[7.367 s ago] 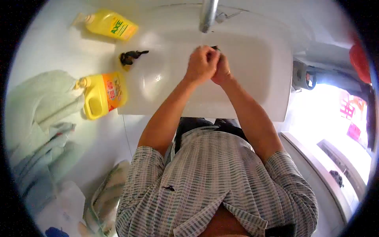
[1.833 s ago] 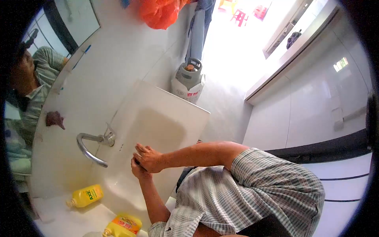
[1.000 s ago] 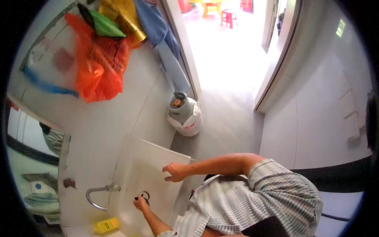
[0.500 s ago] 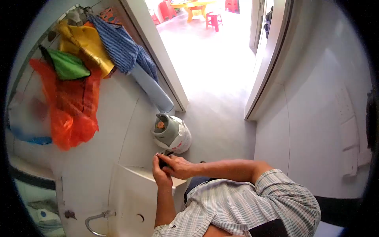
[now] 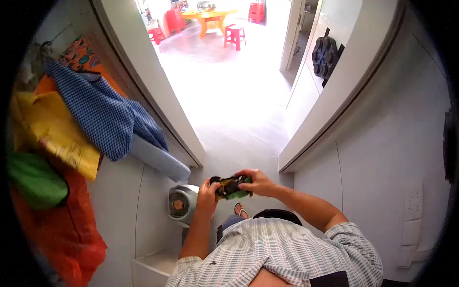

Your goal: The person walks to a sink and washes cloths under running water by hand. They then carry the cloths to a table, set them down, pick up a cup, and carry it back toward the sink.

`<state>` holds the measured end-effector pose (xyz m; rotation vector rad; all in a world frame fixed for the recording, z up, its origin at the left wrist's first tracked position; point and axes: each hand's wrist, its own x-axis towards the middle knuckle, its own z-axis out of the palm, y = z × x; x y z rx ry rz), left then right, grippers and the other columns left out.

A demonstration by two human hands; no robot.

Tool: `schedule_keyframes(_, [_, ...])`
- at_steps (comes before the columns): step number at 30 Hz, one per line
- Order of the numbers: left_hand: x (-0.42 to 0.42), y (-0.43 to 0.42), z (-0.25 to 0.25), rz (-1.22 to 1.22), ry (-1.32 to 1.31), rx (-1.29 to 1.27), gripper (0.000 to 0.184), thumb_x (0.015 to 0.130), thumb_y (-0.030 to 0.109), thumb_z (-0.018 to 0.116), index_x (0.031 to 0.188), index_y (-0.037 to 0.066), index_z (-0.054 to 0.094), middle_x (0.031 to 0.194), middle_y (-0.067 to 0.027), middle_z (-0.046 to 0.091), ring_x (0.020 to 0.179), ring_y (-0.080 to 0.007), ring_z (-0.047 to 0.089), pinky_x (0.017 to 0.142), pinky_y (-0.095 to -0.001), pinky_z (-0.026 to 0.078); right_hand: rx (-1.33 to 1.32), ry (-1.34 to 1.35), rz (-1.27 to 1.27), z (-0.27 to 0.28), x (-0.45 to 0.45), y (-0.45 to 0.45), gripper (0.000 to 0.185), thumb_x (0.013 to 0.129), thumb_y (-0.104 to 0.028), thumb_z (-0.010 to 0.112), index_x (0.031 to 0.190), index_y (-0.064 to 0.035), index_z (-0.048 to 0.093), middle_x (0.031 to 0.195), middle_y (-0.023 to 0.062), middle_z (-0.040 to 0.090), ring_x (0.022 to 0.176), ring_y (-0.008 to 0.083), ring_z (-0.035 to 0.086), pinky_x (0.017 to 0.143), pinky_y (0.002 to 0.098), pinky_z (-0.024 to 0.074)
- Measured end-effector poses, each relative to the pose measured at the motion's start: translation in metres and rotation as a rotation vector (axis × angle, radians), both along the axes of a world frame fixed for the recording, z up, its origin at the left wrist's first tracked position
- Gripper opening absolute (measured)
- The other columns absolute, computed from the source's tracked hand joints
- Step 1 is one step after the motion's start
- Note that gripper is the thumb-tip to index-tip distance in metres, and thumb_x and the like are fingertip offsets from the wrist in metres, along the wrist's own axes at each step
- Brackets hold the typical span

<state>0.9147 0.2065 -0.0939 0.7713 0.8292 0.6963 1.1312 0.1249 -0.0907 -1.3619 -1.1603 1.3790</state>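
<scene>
A small black, green and yellow item (image 5: 231,187), perhaps folded cloth, is stretched between my two hands in front of my chest. My left hand (image 5: 208,192) is closed on its left end, with the thumb on top. On its right end are the closed fingers of my right hand (image 5: 258,182). What exactly the item is I cannot make out. Below and left of my left hand stands a grey gas cylinder (image 5: 179,204) in a white wrapping.
A doorway opens ahead, with red stools (image 5: 234,36) and a yellow table (image 5: 208,14) beyond. Bags and a blue cloth (image 5: 103,112) hang at left. The white sink's corner (image 5: 155,260) shows at lower left. A dark object (image 5: 325,56) hangs at upper right.
The view has turned from the sink to the doorway. My hands were over the sink, came apart, then met again; they now hold the dark item spread out, away from the sink.
</scene>
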Motion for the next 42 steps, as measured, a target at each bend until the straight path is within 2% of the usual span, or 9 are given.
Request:
schedule_keyframes(4, [0.051, 0.079, 0.002, -0.116, 0.125, 0.130, 0.018, 0.090, 0.008, 0.057, 0.106, 0.001, 0.056, 0.090, -0.0085, 0.062, 0.069, -0.0158, 0.059, 0.054, -0.0304, 0.052, -0.067, 0.034, -0.224, 0.026, 0.055, 0.033, 0.041, 0.084, -0.002, 0.059, 0.125, 0.0051, 0.059, 0.094, 0.0100, 0.067, 0.072, 0.0129, 0.063, 0.057, 0.0283, 0.0548])
schedule_keyframes(10, [0.124, 0.159, 0.004, -0.052, 0.063, 0.163, 0.015, 0.090, 0.007, 0.059, 0.103, 0.002, 0.058, 0.084, -0.0062, 0.062, 0.063, -0.0125, 0.055, 0.050, -0.0285, 0.048, -0.095, 0.179, -0.493, -0.010, 0.133, 0.080, 0.022, 0.092, -0.004, 0.060, 0.112, 0.0056, 0.063, 0.091, 0.0094, 0.068, 0.075, 0.0142, 0.064, 0.061, 0.0282, 0.0559])
schedule_keyframes(19, [0.212, 0.291, -0.014, 0.057, 0.160, 0.016, 0.009, 0.089, 0.009, 0.060, 0.097, 0.003, 0.060, 0.080, -0.0063, 0.064, 0.061, -0.0135, 0.057, 0.045, -0.0298, 0.046, 0.096, 0.557, -0.628, -0.026, 0.260, 0.222, 0.009, 0.099, -0.013, 0.060, 0.103, -0.0053, 0.061, 0.090, 0.0023, 0.066, 0.081, 0.0116, 0.064, 0.078, 0.0285, 0.0535])
schedule_keyframes(23, [0.242, 0.354, -0.006, 0.205, 0.187, -0.047, 0.012, 0.090, 0.010, 0.061, 0.099, 0.003, 0.062, 0.082, -0.0072, 0.065, 0.063, -0.0142, 0.059, 0.045, -0.0308, 0.046, 0.102, 0.717, -0.642, -0.011, 0.305, 0.314, 0.007, 0.100, -0.013, 0.057, 0.105, -0.0082, 0.059, 0.092, 0.0021, 0.065, 0.079, 0.0128, 0.064, 0.073, 0.0293, 0.0545])
schedule_keyframes(27, [0.268, 0.416, -0.023, 0.364, 0.496, 0.063, 0.013, 0.089, 0.014, 0.064, 0.095, 0.003, 0.065, 0.086, -0.0074, 0.067, 0.069, -0.0157, 0.063, 0.049, -0.0303, 0.049, 0.028, 0.655, -0.605, 0.012, 0.357, 0.402, 0.015, 0.101, -0.014, 0.055, 0.114, -0.0084, 0.061, 0.094, 0.0057, 0.067, 0.080, 0.0158, 0.066, 0.067, 0.0317, 0.0566])
schedule_keyframes(32, [0.285, 0.488, -0.055, 0.496, 0.417, 0.068, 0.015, 0.085, 0.008, 0.071, 0.094, -0.001, 0.063, 0.084, -0.0072, 0.066, 0.071, -0.0154, 0.064, 0.064, -0.0309, 0.054, 0.063, 0.651, -0.505, 0.019, 0.408, 0.499, 0.028, 0.097, -0.010, 0.059, 0.124, -0.0045, 0.057, 0.104, 0.0103, 0.068, 0.084, 0.0167, 0.066, 0.068, 0.0317, 0.0575])
schedule_keyframes(36, [0.311, 0.557, -0.075, 0.450, 0.371, 0.139, 0.028, 0.083, 0.019, 0.080, 0.087, -0.002, 0.062, 0.078, -0.0057, 0.064, 0.069, -0.0146, 0.062, 0.063, -0.0305, 0.052, 0.103, 0.627, -0.441, 0.012, 0.426, 0.584, 0.053, 0.086, 0.000, 0.063, 0.137, -0.0023, 0.048, 0.104, 0.0126, 0.067, 0.086, 0.0184, 0.066, 0.075, 0.0330, 0.0564])
schedule_keyframes(40, [0.341, 0.629, -0.066, 0.361, 0.774, 0.311, 0.039, 0.083, 0.024, 0.080, 0.067, -0.001, 0.055, 0.063, -0.0055, 0.056, 0.060, -0.0125, 0.048, 0.055, -0.0328, 0.041, 0.027, 0.568, -0.345, 0.003, 0.438, 0.660, 0.065, 0.076, 0.007, 0.051, 0.140, 0.0006, 0.047, 0.107, 0.0176, 0.065, 0.091, 0.0241, 0.066, 0.082, 0.0340, 0.0559])
schedule_keyframes(42, [0.347, 0.678, -0.080, 0.348, 0.770, 0.355, 0.040, 0.084, 0.026, 0.079, 0.068, -0.002, 0.055, 0.063, -0.0068, 0.055, 0.060, -0.0127, 0.046, 0.054, -0.0338, 0.040, 0.001, 0.552, -0.283, 0.008, 0.439, 0.702, 0.067, 0.074, 0.008, 0.048, 0.140, 0.0010, 0.047, 0.108, 0.0191, 0.064, 0.093, 0.0253, 0.065, 0.084, 0.0348, 0.0553])
